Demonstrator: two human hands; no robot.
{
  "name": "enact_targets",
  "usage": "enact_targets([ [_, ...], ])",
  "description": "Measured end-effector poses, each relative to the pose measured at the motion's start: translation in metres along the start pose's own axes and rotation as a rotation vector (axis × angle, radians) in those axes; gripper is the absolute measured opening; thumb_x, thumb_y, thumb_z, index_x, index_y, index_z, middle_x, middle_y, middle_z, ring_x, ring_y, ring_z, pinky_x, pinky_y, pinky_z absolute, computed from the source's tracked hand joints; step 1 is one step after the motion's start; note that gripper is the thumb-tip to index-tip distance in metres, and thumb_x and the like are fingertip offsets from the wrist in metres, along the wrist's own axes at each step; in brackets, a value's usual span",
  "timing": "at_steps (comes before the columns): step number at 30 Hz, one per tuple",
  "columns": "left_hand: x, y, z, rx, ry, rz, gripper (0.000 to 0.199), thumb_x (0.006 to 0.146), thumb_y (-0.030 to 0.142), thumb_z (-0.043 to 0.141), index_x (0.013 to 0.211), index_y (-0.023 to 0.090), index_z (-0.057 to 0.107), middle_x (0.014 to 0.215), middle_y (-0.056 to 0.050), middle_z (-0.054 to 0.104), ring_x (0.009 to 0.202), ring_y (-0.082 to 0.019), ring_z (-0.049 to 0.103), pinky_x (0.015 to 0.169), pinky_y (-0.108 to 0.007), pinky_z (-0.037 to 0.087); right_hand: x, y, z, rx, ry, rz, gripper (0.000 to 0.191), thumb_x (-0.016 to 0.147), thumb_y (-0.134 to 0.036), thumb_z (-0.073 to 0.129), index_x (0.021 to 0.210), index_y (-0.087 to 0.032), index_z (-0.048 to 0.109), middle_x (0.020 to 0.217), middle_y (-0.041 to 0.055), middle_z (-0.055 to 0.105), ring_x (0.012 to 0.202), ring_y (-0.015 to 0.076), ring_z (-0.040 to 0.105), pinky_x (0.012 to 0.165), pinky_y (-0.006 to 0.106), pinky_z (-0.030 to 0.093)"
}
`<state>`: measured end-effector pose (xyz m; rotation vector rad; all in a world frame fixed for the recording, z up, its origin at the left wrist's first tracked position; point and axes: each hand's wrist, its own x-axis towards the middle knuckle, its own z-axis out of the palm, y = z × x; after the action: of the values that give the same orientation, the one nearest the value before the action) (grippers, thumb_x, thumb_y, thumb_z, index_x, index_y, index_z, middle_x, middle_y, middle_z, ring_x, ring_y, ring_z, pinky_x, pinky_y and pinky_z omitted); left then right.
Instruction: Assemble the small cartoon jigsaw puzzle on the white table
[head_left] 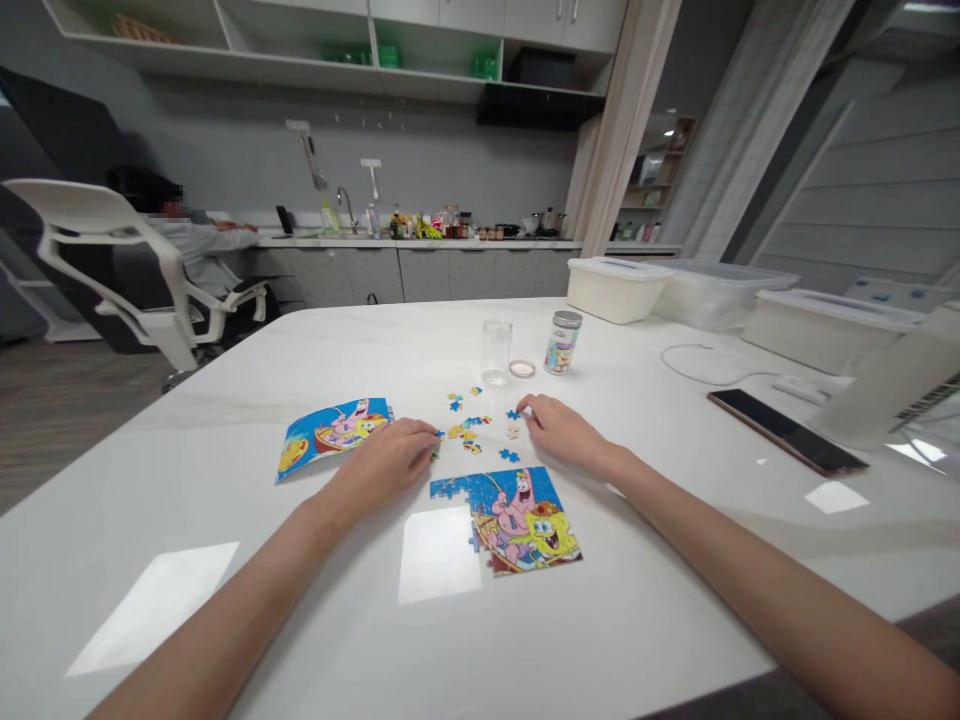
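A partly assembled cartoon puzzle lies on the white table, its left side ragged. Several loose pieces are scattered beyond it. My left hand rests between the picture sheet and the loose pieces, its fingers pinched on a small blue piece. On the right, my right hand has its thumb and index finger at a blue puzzle piece; whether it grips the piece cannot be made out. A pale piece lies beside that hand.
Behind the pieces stand an open clear jar, a lid ring and a printed can. A phone, cable and plastic boxes are at right. A person sits far left.
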<state>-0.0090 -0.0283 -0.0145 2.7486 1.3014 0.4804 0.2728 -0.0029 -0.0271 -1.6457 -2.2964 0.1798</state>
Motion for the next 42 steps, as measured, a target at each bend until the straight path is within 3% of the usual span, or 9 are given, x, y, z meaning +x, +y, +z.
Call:
enact_targets([
  [8,0.000,-0.004,0.001,0.044,0.031,-0.024,0.032,0.092,0.024,0.039,0.100,0.018,0.069,0.113,-0.011,0.068,0.102,-0.027,0.062,0.092,-0.044,0.045,-0.001,-0.003,-0.002,0.011,-0.021,0.008,0.027,0.093,-0.017,0.037,0.115,-0.014,0.052,0.108,0.0130,0.063,0.103,0.0241,0.056,0.088,0.035,0.040],
  [16,0.017,0.007,0.007,0.038,-0.063,0.060,0.042,0.101,0.037,0.026,0.132,0.021,0.050,0.145,-0.007,0.047,0.132,-0.022,0.043,0.106,-0.043,0.036,-0.002,-0.016,0.001,-0.053,0.034,-0.091,0.027,0.093,-0.016,0.038,0.115,-0.012,0.052,0.107,0.0132,0.062,0.100,0.0226,0.056,0.089,0.034,0.040],
  [19,0.024,0.012,0.014,0.027,-0.090,0.167,0.038,0.102,0.035,0.029,0.127,0.021,0.053,0.141,-0.007,0.051,0.133,-0.020,0.042,0.106,-0.041,0.037,-0.002,-0.019,0.002,-0.079,0.036,-0.097,0.027,0.092,-0.016,0.039,0.114,-0.012,0.053,0.106,0.0128,0.062,0.100,0.0224,0.056,0.089,0.033,0.040],
  [22,0.026,0.015,0.017,0.021,-0.031,0.209,0.034,0.102,0.033,0.030,0.117,0.020,0.058,0.128,-0.008,0.061,0.124,-0.021,0.051,0.103,-0.041,0.040,-0.002,-0.019,0.001,-0.071,0.031,-0.094,0.027,0.092,-0.017,0.039,0.114,-0.013,0.053,0.106,0.0127,0.062,0.100,0.0228,0.056,0.088,0.033,0.041],
  [25,0.025,0.016,0.018,0.034,0.013,0.190,0.034,0.102,0.030,0.029,0.108,0.019,0.060,0.121,-0.009,0.064,0.113,-0.020,0.058,0.097,-0.040,0.045,-0.003,-0.018,0.000,-0.064,0.025,-0.090,0.026,0.092,-0.017,0.039,0.114,-0.013,0.053,0.105,0.0127,0.062,0.099,0.0229,0.057,0.087,0.033,0.041],
  [30,0.025,0.013,0.021,0.042,0.027,0.172,0.034,0.101,0.031,0.034,0.116,0.017,0.060,0.128,-0.010,0.061,0.121,-0.022,0.053,0.102,-0.041,0.043,-0.004,-0.020,-0.001,-0.088,0.016,-0.080,0.027,0.093,-0.017,0.038,0.116,-0.012,0.051,0.106,0.0131,0.062,0.098,0.0228,0.057,0.086,0.032,0.041],
  [33,0.026,0.012,0.021,0.023,0.028,0.131,0.035,0.100,0.032,0.034,0.115,0.017,0.063,0.124,-0.008,0.064,0.115,-0.022,0.057,0.100,-0.041,0.043,-0.005,-0.022,-0.002,-0.110,0.013,-0.085,0.028,0.093,-0.018,0.039,0.117,-0.012,0.051,0.106,0.0130,0.062,0.096,0.0228,0.058,0.084,0.032,0.041],
  [42,0.029,0.006,0.020,-0.069,0.083,0.030,0.014,0.089,0.015,0.054,0.094,0.018,0.067,0.101,-0.006,0.069,0.095,-0.022,0.061,0.086,-0.039,0.047,-0.007,-0.024,-0.001,-0.144,0.020,-0.128,0.028,0.093,-0.023,0.040,0.116,-0.014,0.051,0.104,0.0124,0.062,0.093,0.0225,0.058,0.081,0.032,0.041],
])
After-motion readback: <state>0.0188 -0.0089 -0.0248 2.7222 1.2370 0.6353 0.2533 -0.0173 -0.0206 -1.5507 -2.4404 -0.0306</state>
